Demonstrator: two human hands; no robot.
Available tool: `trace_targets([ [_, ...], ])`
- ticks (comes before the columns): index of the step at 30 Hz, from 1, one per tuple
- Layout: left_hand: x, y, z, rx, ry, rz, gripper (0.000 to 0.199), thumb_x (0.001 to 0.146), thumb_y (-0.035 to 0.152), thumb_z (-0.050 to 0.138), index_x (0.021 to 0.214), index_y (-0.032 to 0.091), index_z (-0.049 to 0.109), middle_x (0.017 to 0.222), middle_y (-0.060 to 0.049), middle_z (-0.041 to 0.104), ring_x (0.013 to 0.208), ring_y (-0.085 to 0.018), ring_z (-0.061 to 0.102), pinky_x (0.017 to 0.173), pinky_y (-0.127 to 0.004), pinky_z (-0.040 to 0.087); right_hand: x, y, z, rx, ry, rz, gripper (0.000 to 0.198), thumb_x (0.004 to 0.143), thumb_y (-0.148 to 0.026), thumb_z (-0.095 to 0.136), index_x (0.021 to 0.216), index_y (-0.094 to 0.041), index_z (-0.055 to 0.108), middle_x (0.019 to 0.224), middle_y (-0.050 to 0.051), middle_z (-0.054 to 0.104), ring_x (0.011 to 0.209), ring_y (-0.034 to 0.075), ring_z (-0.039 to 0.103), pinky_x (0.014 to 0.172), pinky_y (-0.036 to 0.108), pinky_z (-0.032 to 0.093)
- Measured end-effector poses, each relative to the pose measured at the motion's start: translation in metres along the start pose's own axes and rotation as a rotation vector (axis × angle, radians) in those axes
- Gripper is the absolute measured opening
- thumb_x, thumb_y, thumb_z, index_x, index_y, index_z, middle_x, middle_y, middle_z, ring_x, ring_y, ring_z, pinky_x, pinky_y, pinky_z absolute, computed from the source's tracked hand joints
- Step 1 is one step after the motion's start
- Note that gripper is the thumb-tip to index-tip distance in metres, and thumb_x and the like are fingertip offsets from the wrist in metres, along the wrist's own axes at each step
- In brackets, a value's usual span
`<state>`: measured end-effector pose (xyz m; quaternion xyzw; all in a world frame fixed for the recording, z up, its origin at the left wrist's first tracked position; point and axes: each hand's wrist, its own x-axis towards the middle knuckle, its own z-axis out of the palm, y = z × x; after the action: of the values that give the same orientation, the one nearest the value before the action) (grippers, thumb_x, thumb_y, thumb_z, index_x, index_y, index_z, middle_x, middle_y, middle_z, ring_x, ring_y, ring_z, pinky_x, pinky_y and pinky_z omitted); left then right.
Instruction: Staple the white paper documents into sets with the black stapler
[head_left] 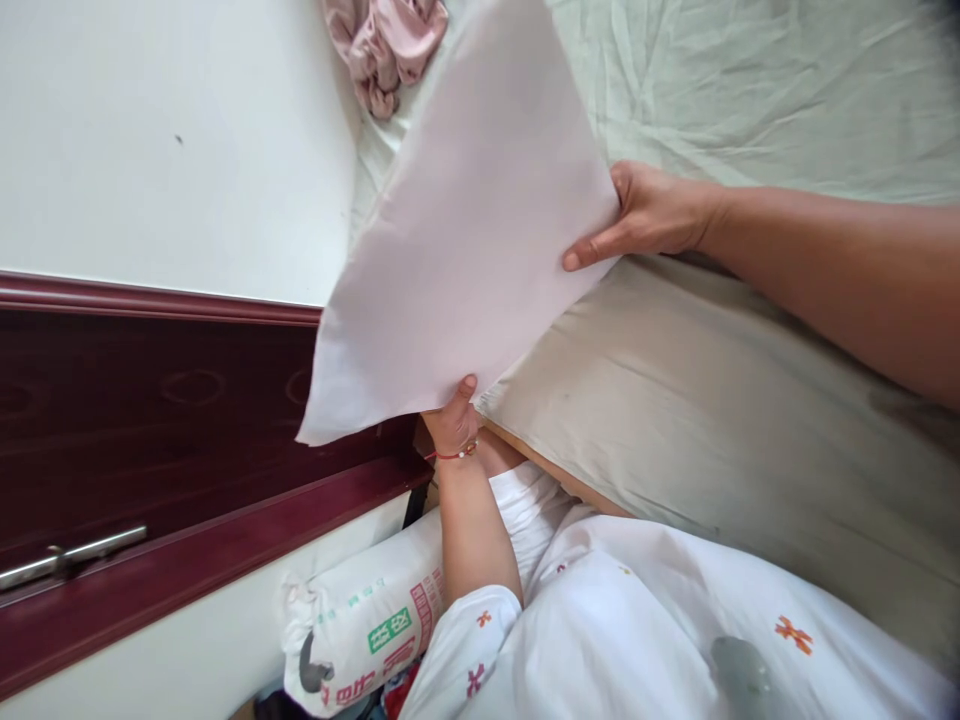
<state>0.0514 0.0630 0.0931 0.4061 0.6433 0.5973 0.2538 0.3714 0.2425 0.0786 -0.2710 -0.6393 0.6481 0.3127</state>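
Note:
A thin white pillow (457,220) with pointed corners is held up at a slant in front of me. My right hand (649,212) grips its right corner, thumb on the near face and fingers behind. At the lower edge, my left hand (454,418) is closed on it with the thumb in front; its other fingers are hidden. A red string bracelet (456,453) circles my left wrist. Below and right of the pillow lies the pale green sheet-covered bed (720,400).
Pink crumpled cloth (386,45) lies on the bed by the white wall (172,150). A dark red wooden panel (150,390) with a metal bolt (82,555) stands at left. Low beside me sits a printed white sack (367,620).

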Motion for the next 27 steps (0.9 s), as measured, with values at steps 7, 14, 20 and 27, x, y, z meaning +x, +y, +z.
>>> trace_targets([
  [7, 0.001, -0.014, -0.005, 0.017, -0.029, -0.085, 0.077, 0.051, 0.048, 0.105, 0.115, 0.02, 0.073, 0.134, -0.012, 0.075, 0.143, -0.032, 0.061, 0.123, -0.043, 0.047, 0.001, -0.003, -0.003, -0.106, -0.001, 0.064, 0.057, 0.064, -0.055, 0.091, 0.105, -0.016, 0.081, 0.113, 0.006, 0.081, 0.103, 0.025, 0.07, 0.098, 0.038, 0.059],
  [14, 0.002, -0.017, -0.002, 0.098, 0.012, -0.014, 0.097, 0.047, 0.057, 0.104, 0.131, 0.021, 0.07, 0.138, -0.013, 0.073, 0.141, -0.032, 0.062, 0.124, -0.047, 0.046, 0.002, 0.002, -0.002, -0.025, 0.039, 0.029, 0.057, 0.061, -0.06, 0.091, 0.104, -0.024, 0.082, 0.119, 0.005, 0.081, 0.112, 0.029, 0.073, 0.1, 0.036, 0.059],
  [20, 0.008, -0.023, -0.007, 0.139, -0.048, -0.058, 0.1, 0.041, 0.063, 0.103, 0.127, 0.02, 0.073, 0.13, -0.014, 0.077, 0.132, -0.033, 0.069, 0.122, -0.047, 0.049, 0.002, 0.0, -0.003, -0.106, 0.013, 0.042, 0.061, 0.062, -0.06, 0.091, 0.107, -0.02, 0.082, 0.112, 0.005, 0.082, 0.108, 0.032, 0.074, 0.101, 0.046, 0.061],
  [27, 0.0, -0.028, 0.0, 0.137, -0.053, -0.068, 0.091, 0.049, 0.057, 0.103, 0.126, 0.019, 0.073, 0.133, -0.014, 0.076, 0.139, -0.033, 0.064, 0.125, -0.047, 0.046, 0.006, 0.006, -0.005, -0.209, -0.023, 0.078, 0.055, 0.062, -0.064, 0.091, 0.098, -0.024, 0.081, 0.11, 0.002, 0.081, 0.111, 0.035, 0.072, 0.105, 0.05, 0.058],
])
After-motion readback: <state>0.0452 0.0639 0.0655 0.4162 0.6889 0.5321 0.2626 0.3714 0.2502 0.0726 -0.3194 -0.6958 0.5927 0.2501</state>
